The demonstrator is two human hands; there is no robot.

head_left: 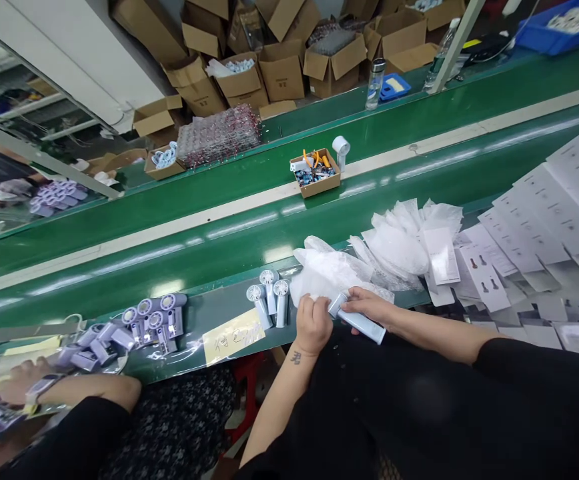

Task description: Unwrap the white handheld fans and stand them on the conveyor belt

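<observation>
Low in the middle, my left hand (313, 325) has its fingers closed at the edge of a white translucent bag (302, 283). Right beside it, my right hand (369, 307) grips a light blue handheld fan (362, 325), which lies tilted with its head end toward my left hand. More white bags (399, 243) are heaped behind and to the right. Left of my left hand stand several light blue fans (280, 303) at the bench edge, next to a yellow paper with handwriting (234, 337).
A small carton (322, 187) of parts sits across the green belt (209, 247). White printed cards (529, 233) spread at right. At left, a co-worker's arm (84, 389) reaches among purple fans (157, 323). Open cartons (282, 73) line the far side.
</observation>
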